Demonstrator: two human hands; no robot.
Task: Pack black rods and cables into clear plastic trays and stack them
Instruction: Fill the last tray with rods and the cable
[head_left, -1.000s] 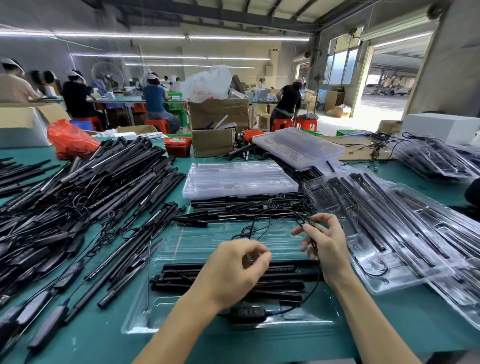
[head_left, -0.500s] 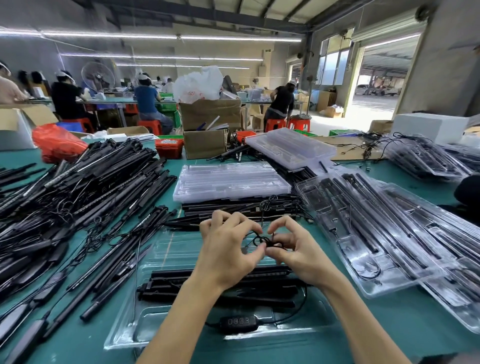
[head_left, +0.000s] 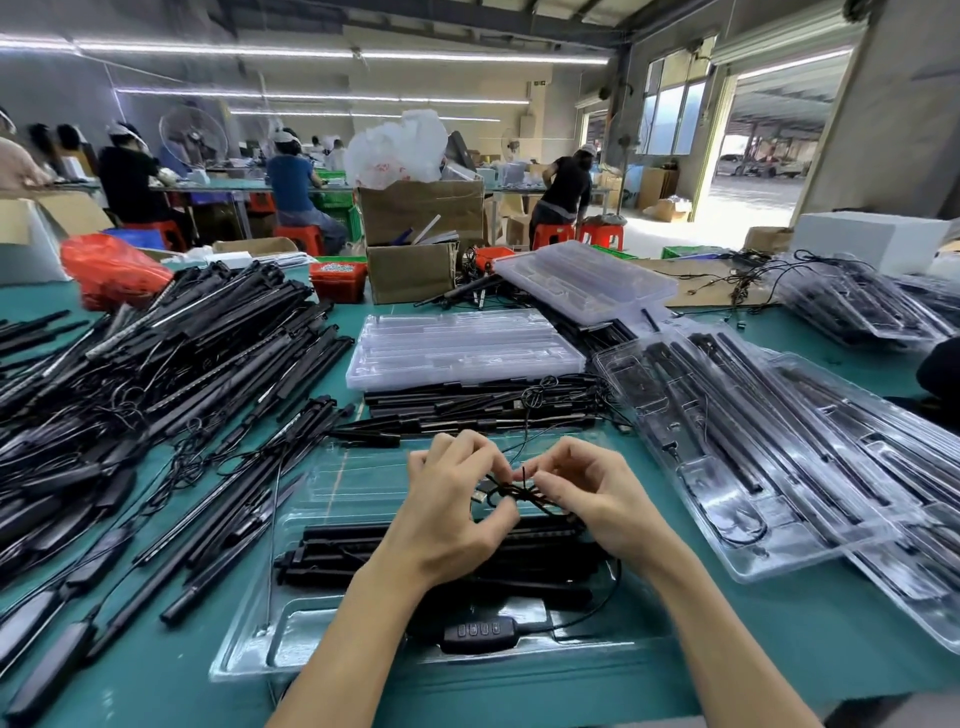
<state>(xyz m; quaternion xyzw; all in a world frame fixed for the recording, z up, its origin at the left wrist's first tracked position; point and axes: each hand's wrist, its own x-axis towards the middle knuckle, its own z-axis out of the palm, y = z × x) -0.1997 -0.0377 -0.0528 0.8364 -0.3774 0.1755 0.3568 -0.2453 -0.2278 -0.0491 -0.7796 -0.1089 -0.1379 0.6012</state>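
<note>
A teal-covered workbench (head_left: 727, 649) in a busy packing hall carried loose heaps of black rods (head_left: 171, 364) to the person's left and filled clear trays (head_left: 779, 467) to the right, with a stack of empty trays (head_left: 462, 348) farther back. Directly in front lay the open clear tray (head_left: 332, 519) being packed, black rods (head_left: 363, 551) already lying across it with their long axis running left to right, and an inline button controller (head_left: 480, 631) resting in its near compartment. Above the tray's middle, the left hand (head_left: 452, 509) and right hand (head_left: 597, 493) met, fingers of both curled and pinching a small coiled bundle of thin black cable (head_left: 514, 491) between them, apparently tying or cinching it. The bundle hung just over the rods, equally close to either hand, its lead trailing down the right side toward the controller. The cable looked thin, limp and springy, likely to uncoil if let go before it was seated.
</note>
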